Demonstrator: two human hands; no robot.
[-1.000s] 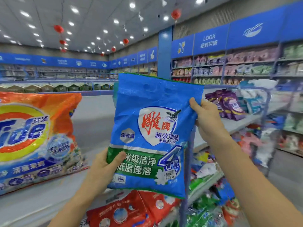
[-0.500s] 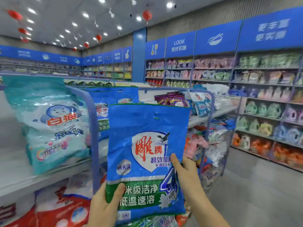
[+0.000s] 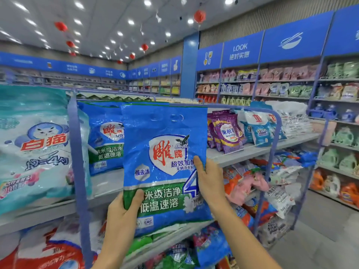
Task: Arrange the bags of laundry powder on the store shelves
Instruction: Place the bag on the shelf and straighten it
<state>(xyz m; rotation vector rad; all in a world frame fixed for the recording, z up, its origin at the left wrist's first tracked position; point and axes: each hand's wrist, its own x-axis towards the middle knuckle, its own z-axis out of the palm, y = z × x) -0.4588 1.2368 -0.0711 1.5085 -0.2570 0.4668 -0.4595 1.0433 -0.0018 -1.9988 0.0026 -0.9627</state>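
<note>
I hold a blue and green bag of laundry powder [image 3: 163,152] upright in front of the top shelf [image 3: 108,183]. My left hand [image 3: 124,212] grips its lower left corner, thumb on the green band. My right hand [image 3: 208,181] grips its right edge, thumb on the front. Behind it a matching blue bag [image 3: 103,136] stands on the shelf. A pale teal bag with a cat logo [image 3: 37,144] stands further left, beyond a blue upright post [image 3: 77,152].
Purple bags [image 3: 225,131] and blue-white bags [image 3: 260,127] stand on the same shelf to the right. Lower shelves hold red bags [image 3: 50,253] and mixed packets. An aisle floor [image 3: 320,239] runs on the right, along wall shelving [image 3: 291,82] full of goods.
The view has swung right from an orange bag to the blue bags' section. The bag came lower and nearer the shelf, and my right hand slid from its upper edge to mid-right edge.
</note>
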